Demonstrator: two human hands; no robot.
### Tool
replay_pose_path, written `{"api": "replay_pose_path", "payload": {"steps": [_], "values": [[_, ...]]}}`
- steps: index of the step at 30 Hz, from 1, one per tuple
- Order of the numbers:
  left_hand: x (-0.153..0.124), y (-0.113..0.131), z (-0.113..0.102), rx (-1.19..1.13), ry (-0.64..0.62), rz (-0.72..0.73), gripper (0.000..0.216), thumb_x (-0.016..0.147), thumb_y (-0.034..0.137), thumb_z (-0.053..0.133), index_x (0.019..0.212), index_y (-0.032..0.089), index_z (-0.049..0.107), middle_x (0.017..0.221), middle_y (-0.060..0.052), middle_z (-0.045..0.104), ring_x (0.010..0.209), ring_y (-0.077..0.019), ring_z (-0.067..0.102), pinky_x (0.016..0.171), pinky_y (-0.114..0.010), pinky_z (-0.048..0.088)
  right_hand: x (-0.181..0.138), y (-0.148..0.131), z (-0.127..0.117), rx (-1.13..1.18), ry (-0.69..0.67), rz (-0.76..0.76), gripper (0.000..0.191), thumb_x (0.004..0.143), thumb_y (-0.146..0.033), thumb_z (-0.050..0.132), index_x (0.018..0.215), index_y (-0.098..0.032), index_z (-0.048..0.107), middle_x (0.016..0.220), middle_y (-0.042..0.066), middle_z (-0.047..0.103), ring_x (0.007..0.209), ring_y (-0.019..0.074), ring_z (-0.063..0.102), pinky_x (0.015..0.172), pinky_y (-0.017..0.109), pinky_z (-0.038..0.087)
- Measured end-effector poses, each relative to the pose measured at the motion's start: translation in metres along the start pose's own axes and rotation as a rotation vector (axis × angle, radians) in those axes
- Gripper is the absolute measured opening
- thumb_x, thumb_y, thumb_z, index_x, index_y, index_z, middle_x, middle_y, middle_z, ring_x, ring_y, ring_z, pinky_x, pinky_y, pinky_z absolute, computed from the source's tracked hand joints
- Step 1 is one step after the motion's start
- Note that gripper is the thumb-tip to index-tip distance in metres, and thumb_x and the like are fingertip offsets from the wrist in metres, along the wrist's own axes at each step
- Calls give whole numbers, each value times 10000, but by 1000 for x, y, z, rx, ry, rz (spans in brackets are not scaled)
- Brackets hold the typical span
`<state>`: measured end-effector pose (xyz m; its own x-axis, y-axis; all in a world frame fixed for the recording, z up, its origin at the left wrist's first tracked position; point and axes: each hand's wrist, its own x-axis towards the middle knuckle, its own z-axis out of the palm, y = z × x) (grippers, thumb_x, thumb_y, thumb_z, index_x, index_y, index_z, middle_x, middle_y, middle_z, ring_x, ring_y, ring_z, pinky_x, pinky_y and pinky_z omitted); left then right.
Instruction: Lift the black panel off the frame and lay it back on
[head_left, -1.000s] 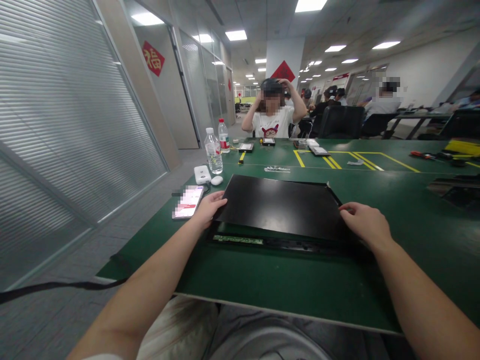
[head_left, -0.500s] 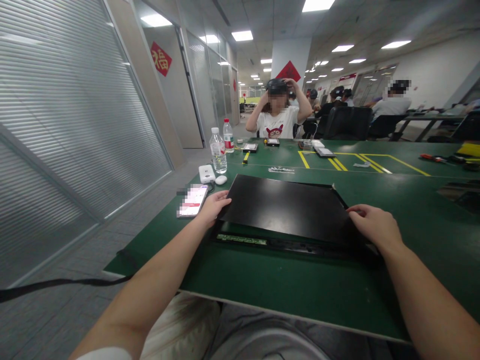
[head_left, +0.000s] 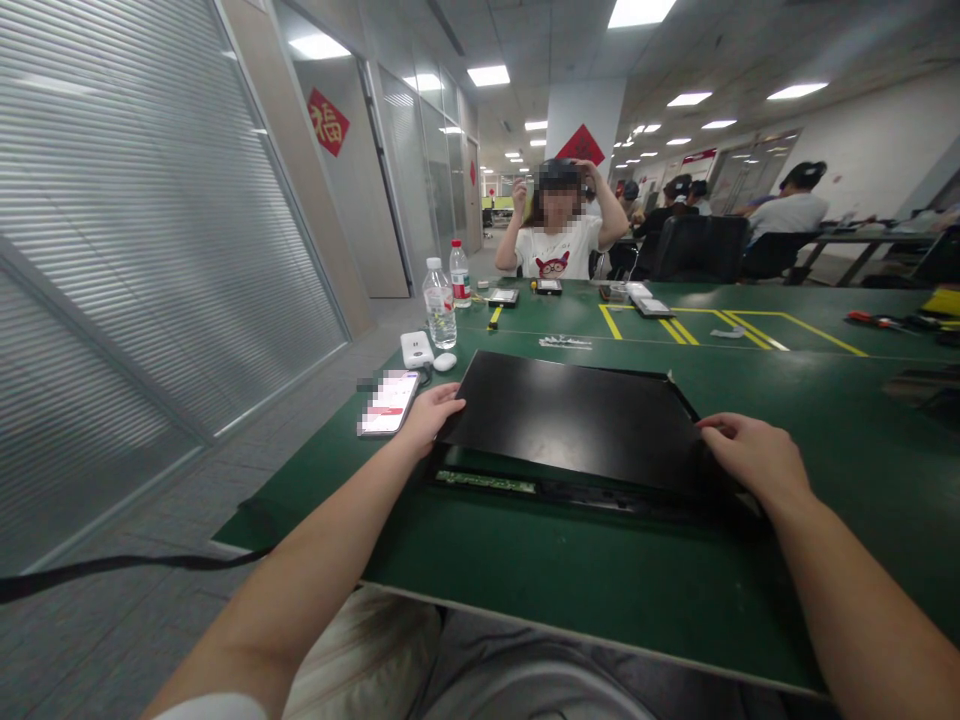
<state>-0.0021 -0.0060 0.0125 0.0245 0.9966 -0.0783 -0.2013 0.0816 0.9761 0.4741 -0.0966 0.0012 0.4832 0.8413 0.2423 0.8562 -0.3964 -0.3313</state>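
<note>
A flat black display panel [head_left: 574, 415] lies tilted over a black frame [head_left: 622, 497], with a gap between the two along the near side. In that gap a narrow green circuit board [head_left: 487, 483] shows. My left hand [head_left: 433, 415] grips the panel's left edge, thumb on top and fingers at the side. At the opposite edge my right hand [head_left: 754, 452] pinches the panel's right side; its fingertips are partly hidden. What lies beneath the panel is out of sight.
Left of the panel lie a phone [head_left: 388, 403], a white power bank [head_left: 416, 350] and a white mouse-shaped item [head_left: 445, 362]. Two bottles, one clear-capped [head_left: 439, 305] and one red-capped [head_left: 460, 275], stand behind. Across the green table [head_left: 525, 570] sits a person [head_left: 559, 240]. Red-handled tools [head_left: 870, 318] lie far right.
Both hands keep their hold and the panel stays nearly still. The view shifts slightly. The person opposite has lowered one hand away from the headgear.
</note>
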Motion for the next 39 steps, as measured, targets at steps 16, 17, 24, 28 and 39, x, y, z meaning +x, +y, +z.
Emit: {"api": "replay_pose_path", "payload": {"steps": [16,17,24,28,39], "values": [[1,-2,-3,-13,1,-26,365,697,116,897,1049,156,814,955,-89,872,870,-252,820,884,-365,652,-2,4,4,58,12,10,296,882,-409,635,985,-290,886,955,91,847,849,300,736,678,382,485],[2,-2,-4,-15,5,-30,348,710,125,888,1049,152,814,950,-89,871,856,-245,816,872,-358,649,-2,5,5,66,11,7,304,887,-409,628,993,-289,886,924,87,841,856,301,737,690,382,489],[4,-1,-3,27,47,-49,309,753,121,860,1056,148,807,928,-79,861,891,-246,813,886,-352,635,4,12,9,94,65,27,328,888,-429,623,1001,-279,892,953,95,840,884,294,742,726,376,520],[2,2,0,55,78,-60,275,775,105,841,1041,159,796,905,-64,856,880,-241,814,870,-344,640,14,23,15,81,-20,57,297,847,-405,681,1004,-284,902,982,96,847,851,281,750,703,363,526],[-5,4,9,70,172,-88,458,815,75,836,1262,151,769,951,-72,874,886,-247,838,836,-339,671,24,28,32,-27,-194,30,432,855,-374,683,1206,-257,906,1156,105,861,1041,296,792,828,339,585]]}}
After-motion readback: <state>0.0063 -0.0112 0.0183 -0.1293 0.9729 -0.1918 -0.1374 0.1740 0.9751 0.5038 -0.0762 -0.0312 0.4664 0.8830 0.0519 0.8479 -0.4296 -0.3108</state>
